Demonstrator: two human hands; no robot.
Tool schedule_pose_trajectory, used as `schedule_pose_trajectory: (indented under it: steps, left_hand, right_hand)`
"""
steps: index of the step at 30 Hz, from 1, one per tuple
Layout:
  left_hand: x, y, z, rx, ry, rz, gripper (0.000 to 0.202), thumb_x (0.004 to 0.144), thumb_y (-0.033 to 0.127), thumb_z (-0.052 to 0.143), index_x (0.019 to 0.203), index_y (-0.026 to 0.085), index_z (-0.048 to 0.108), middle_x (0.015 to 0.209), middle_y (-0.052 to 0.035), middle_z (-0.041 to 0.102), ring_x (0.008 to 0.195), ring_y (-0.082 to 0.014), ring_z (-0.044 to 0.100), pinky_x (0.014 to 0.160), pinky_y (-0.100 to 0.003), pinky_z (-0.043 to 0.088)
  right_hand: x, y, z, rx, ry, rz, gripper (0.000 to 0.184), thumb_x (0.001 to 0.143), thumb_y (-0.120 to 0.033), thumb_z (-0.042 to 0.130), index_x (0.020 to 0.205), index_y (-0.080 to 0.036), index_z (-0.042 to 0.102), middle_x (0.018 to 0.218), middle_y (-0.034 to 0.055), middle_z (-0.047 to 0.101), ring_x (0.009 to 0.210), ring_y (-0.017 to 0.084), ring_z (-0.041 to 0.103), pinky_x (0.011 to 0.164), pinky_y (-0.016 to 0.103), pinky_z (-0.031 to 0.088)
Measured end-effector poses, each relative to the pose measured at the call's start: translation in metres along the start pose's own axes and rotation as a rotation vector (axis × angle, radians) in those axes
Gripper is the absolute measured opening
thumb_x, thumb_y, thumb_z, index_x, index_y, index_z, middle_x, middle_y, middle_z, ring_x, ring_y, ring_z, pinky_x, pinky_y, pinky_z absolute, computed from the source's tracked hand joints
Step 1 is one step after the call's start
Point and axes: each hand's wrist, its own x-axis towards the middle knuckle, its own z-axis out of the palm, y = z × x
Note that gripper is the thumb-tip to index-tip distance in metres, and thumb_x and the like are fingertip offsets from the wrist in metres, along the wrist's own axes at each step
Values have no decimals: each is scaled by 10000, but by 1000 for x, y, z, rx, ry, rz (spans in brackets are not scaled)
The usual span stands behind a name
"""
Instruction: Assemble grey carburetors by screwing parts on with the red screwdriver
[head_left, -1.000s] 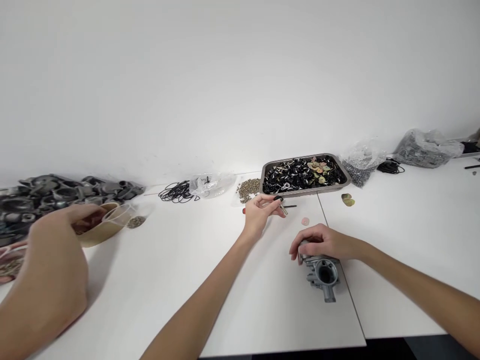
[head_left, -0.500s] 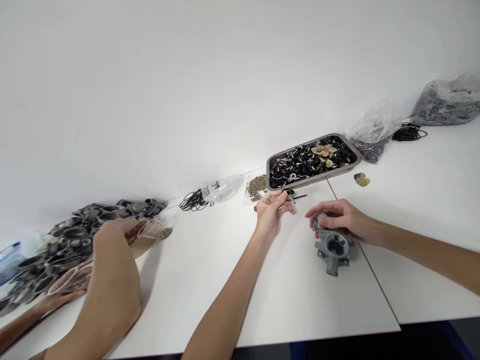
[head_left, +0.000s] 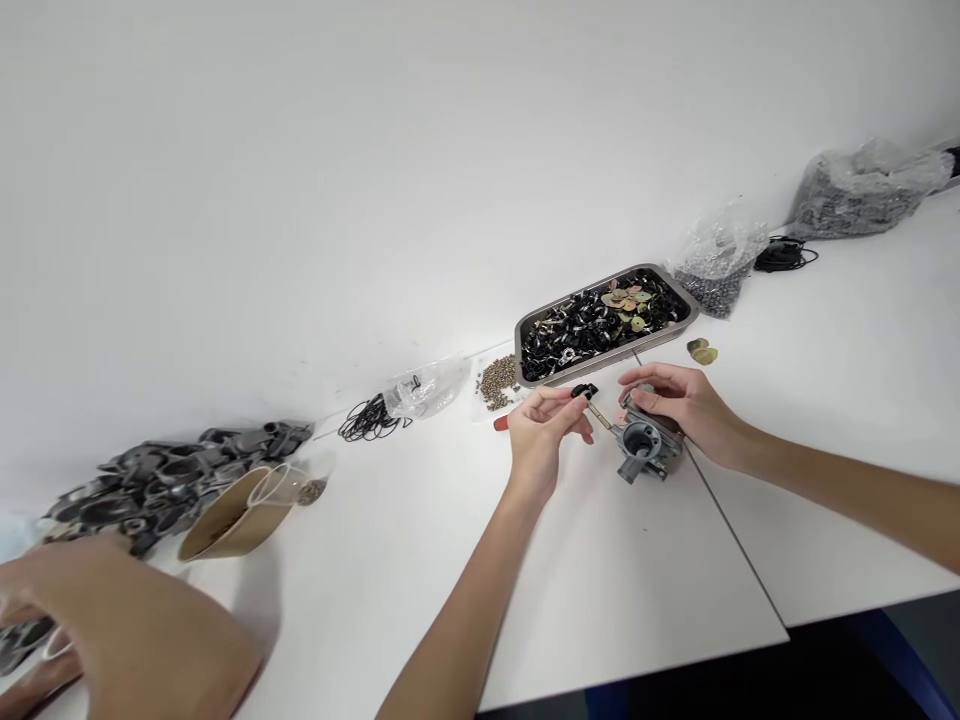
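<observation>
My right hand [head_left: 679, 405] is closed round a grey metal carburetor body [head_left: 641, 442], holding it just above the white table with its round bore facing me. Between the fingertips of my left hand [head_left: 546, 425] is a thin brass-coloured shaft [head_left: 599, 414] with a black lever head [head_left: 583, 391]. The shaft's lower end meets the side of the carburetor; whether it has entered a hole I cannot tell. A red handle [head_left: 501, 424] shows behind my left hand, the rest of that tool being hidden.
Behind my hands stands a metal tray [head_left: 577, 376] of black parts and brassy discs. Small brass pieces [head_left: 499, 382] lie left of it, two loose discs [head_left: 702, 351] right. Another person's arm [head_left: 142, 640] reaches in at left, near a cardboard container [head_left: 240, 530] and grey castings [head_left: 187, 470].
My right hand has raised the carburetor and brought it left, turning it toward my left hand. The shaft now reaches its side. The other person's arm has drawn back left, uncovering the cardboard container.
</observation>
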Motion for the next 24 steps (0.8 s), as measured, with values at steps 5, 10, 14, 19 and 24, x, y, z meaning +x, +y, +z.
schedule_pose_trajectory:
  steps: [5, 10, 14, 19, 24]
  left_hand:
    - [4, -3, -3, 24, 19, -7, 347, 601, 291, 837, 764, 144, 569, 534, 9, 620, 422, -140, 570, 426, -282, 496]
    - [3, -3, -3, 35, -12, -18, 364, 597, 305, 843, 770, 145, 565, 576, 10, 625, 434, -137, 575, 432, -290, 502]
    - [2, 0, -3, 31, -49, -56, 388, 593, 317, 844, 760, 152, 536, 583, 18, 616, 444, -148, 587, 437, -305, 517]
    - [-5, 0, 4, 18, -207, -95, 308, 621, 293, 826, 751, 130, 600, 673, -26, 645, 544, -179, 639, 498, -335, 549]
    - [-7, 0, 5, 14, -274, -71, 247, 643, 322, 813, 697, 122, 680, 925, -79, 658, 692, -180, 653, 570, -339, 566]
  right_hand:
    - [0, -2, 0, -8, -19, 5, 356, 778, -391, 694, 1048, -171, 618, 971, 85, 682, 822, 177, 659, 665, 272, 536]
    - [-1, -4, 0, -5, -3, 8, 387, 767, -394, 696, 1071, -178, 592, 970, 88, 679, 802, 176, 655, 635, 265, 533]
    - [0, -4, 1, 47, 28, 25, 386, 746, -364, 708, 1065, -186, 585, 937, 77, 675, 784, 180, 659, 620, 270, 536]
    - [3, -5, -1, 87, 71, 40, 351, 728, -319, 711, 1025, -177, 589, 897, 66, 674, 724, 159, 645, 600, 256, 531]
    - [5, -5, -4, 81, 29, 52, 373, 730, -322, 715, 1046, -178, 580, 897, 68, 674, 690, 152, 630, 554, 236, 510]
